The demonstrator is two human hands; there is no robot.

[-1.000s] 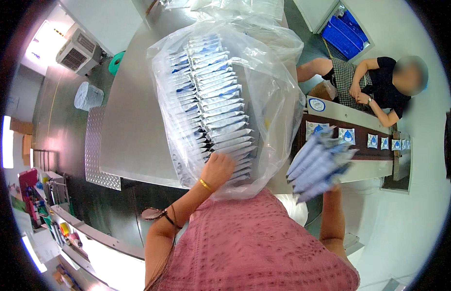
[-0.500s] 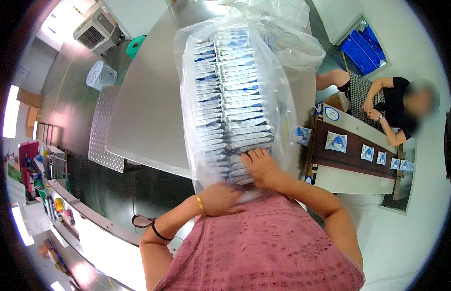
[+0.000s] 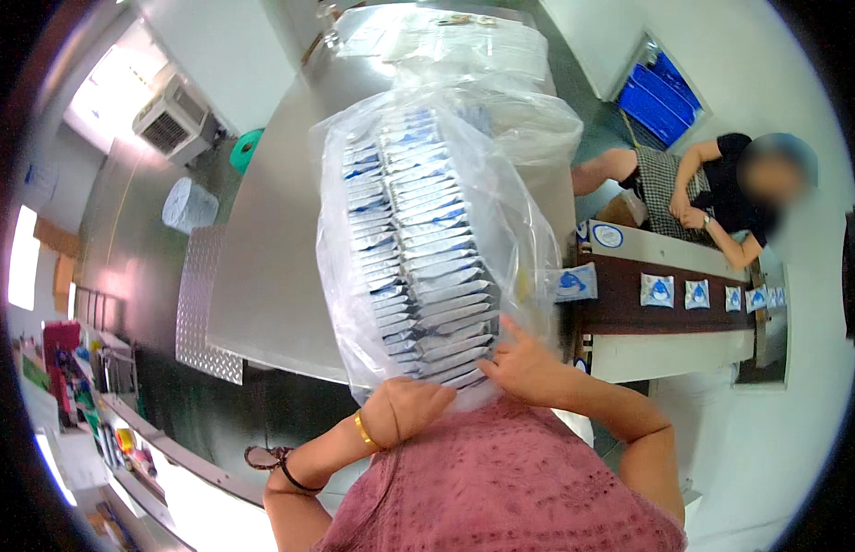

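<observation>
A large clear plastic bag (image 3: pixel 340 285) lies on the metal table before me. Inside it, small silver-and-blue packets (image 3: pixel 436 235) stand packed on edge in two long rows. My left hand (image 3: pixel 407 411) is closed on the bag's plastic at the near left corner, by the ends of the rows. At the near right corner, my right hand (image 3: pixel 524 368) grips the bag beside the last packets. Its index finger points forward along the bag's side, while the other fingers are curled. The exact fold of plastic in each hand is hidden.
The metal table (image 3: pixel 271 276) stretches ahead, with stacked clear bags (image 3: pixel 446 41) at its far end. On the right, a dark conveyor belt (image 3: pixel 620 285) carries several packets (image 3: pixel 657 291), one (image 3: pixel 575 283) at its table-side end. A person (image 3: pixel 712 198) sits beyond it. A white bin (image 3: pixel 189 206) stands left.
My right hand has shifted off the tops of the packets to the bag's right side. My left hand has closed near the corner. The view has tilted, showing more of the table's far end.
</observation>
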